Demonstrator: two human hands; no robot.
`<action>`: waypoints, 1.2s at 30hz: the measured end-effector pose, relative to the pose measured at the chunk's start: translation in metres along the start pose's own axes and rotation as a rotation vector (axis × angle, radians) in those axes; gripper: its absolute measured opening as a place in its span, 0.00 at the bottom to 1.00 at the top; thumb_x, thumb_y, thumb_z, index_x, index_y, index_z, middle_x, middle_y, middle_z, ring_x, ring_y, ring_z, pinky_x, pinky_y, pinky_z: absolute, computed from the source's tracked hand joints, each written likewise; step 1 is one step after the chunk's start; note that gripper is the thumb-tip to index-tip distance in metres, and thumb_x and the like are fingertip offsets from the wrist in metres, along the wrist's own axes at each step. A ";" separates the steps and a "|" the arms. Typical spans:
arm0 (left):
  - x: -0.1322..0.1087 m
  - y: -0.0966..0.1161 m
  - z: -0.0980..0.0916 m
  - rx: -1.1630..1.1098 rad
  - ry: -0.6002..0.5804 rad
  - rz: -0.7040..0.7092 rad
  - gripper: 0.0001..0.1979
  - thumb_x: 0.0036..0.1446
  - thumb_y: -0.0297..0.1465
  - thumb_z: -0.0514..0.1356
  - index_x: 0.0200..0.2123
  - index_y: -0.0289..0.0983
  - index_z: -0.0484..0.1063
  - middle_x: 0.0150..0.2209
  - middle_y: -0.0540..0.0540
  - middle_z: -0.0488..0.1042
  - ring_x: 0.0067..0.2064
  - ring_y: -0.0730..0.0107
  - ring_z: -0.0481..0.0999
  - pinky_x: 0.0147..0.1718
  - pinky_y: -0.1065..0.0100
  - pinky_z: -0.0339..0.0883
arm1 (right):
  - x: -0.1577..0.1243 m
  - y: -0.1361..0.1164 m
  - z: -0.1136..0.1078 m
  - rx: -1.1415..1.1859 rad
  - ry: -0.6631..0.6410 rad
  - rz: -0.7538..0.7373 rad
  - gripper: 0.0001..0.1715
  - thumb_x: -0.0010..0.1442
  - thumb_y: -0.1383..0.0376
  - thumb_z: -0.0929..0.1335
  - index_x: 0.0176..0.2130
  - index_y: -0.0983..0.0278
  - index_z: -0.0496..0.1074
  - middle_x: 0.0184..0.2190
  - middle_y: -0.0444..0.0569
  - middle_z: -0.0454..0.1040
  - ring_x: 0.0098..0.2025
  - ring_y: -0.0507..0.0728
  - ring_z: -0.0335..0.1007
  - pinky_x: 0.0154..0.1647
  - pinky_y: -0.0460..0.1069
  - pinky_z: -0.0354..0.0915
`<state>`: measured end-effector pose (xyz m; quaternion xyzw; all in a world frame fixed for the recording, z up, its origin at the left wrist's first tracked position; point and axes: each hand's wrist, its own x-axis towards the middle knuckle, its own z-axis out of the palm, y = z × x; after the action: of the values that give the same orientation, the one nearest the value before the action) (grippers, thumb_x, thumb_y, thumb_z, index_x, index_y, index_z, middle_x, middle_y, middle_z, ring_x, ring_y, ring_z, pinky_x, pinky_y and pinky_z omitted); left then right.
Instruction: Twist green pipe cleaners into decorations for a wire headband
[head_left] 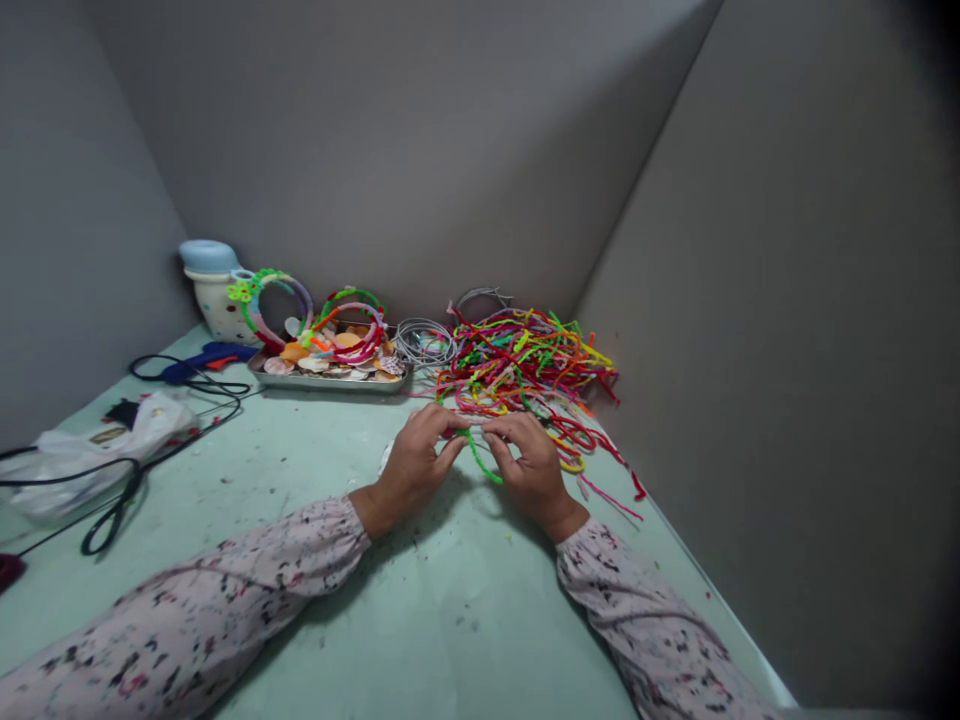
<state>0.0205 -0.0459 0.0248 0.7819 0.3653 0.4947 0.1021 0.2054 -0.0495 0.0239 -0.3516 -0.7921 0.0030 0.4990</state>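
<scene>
Both my hands meet over the middle of the table, fingertips close together. My left hand [418, 458] is closed in a pinch on a bright green pipe cleaner [484, 465], whose loose end curves down to the right. A bit of red shows beside the left fingertips. Opposite, my right hand [531, 468] pinches a thin, pale wire [477, 428] that spans the small gap between the hands. Its far part is hidden by the fingers. Just behind them lies a tangled heap of colourful pipe cleaners [525, 350], with some strands reaching toward the right wrist.
A metal tray [330, 383] holds shells and pipe-cleaner-wrapped headbands [281, 290]. Beside it sits a coil of grey wire [425, 343]. At the left are a white cup with a blue lid [210, 258], black cord [142, 470] and a plastic bag [67, 465]. Walls enclose the back and right.
</scene>
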 end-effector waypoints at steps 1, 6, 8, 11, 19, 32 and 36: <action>0.000 0.000 0.000 0.000 0.000 -0.003 0.04 0.60 0.27 0.60 0.39 0.38 0.71 0.35 0.46 0.73 0.39 0.66 0.71 0.40 0.63 0.66 | 0.000 0.000 0.000 0.003 -0.002 0.000 0.06 0.63 0.69 0.66 0.39 0.60 0.73 0.36 0.48 0.77 0.41 0.57 0.71 0.44 0.55 0.66; -0.001 0.003 -0.002 0.000 -0.020 -0.023 0.03 0.60 0.27 0.59 0.38 0.37 0.71 0.36 0.46 0.73 0.40 0.65 0.71 0.40 0.62 0.65 | 0.000 0.000 -0.001 0.014 0.005 0.006 0.06 0.62 0.68 0.67 0.39 0.60 0.74 0.37 0.48 0.77 0.41 0.58 0.71 0.44 0.55 0.67; -0.001 0.003 -0.003 -0.002 -0.024 -0.029 0.03 0.59 0.28 0.59 0.38 0.38 0.71 0.35 0.46 0.73 0.40 0.65 0.71 0.40 0.62 0.65 | 0.000 0.000 -0.001 0.017 0.008 0.005 0.06 0.62 0.68 0.67 0.39 0.59 0.74 0.36 0.48 0.77 0.41 0.58 0.72 0.44 0.55 0.67; -0.001 0.004 -0.003 -0.004 -0.023 -0.029 0.03 0.59 0.27 0.59 0.38 0.37 0.71 0.35 0.46 0.73 0.39 0.65 0.71 0.40 0.63 0.65 | 0.000 0.000 -0.001 0.022 0.006 0.001 0.06 0.62 0.67 0.67 0.39 0.59 0.74 0.36 0.49 0.77 0.40 0.57 0.72 0.43 0.55 0.68; 0.000 0.006 -0.004 -0.002 -0.021 -0.029 0.02 0.58 0.26 0.60 0.36 0.37 0.71 0.34 0.47 0.73 0.39 0.65 0.70 0.40 0.63 0.64 | 0.001 -0.001 -0.002 0.050 -0.008 -0.021 0.05 0.62 0.68 0.67 0.38 0.60 0.74 0.35 0.49 0.77 0.40 0.57 0.72 0.42 0.54 0.68; 0.000 0.006 -0.005 -0.047 -0.031 -0.085 0.01 0.57 0.29 0.60 0.33 0.38 0.70 0.32 0.48 0.72 0.38 0.66 0.70 0.40 0.63 0.63 | 0.000 0.003 0.000 0.069 -0.009 -0.025 0.05 0.62 0.68 0.68 0.38 0.60 0.75 0.35 0.49 0.77 0.40 0.57 0.73 0.42 0.54 0.69; 0.001 0.008 -0.005 -0.058 -0.038 -0.109 0.01 0.57 0.29 0.60 0.33 0.38 0.70 0.32 0.48 0.73 0.38 0.66 0.70 0.40 0.63 0.63 | -0.003 0.004 0.001 0.038 -0.021 0.017 0.06 0.62 0.66 0.67 0.39 0.59 0.75 0.36 0.48 0.77 0.41 0.58 0.72 0.44 0.56 0.69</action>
<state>0.0201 -0.0516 0.0319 0.7668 0.3909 0.4837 0.1587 0.2076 -0.0481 0.0199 -0.3487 -0.7942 0.0259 0.4970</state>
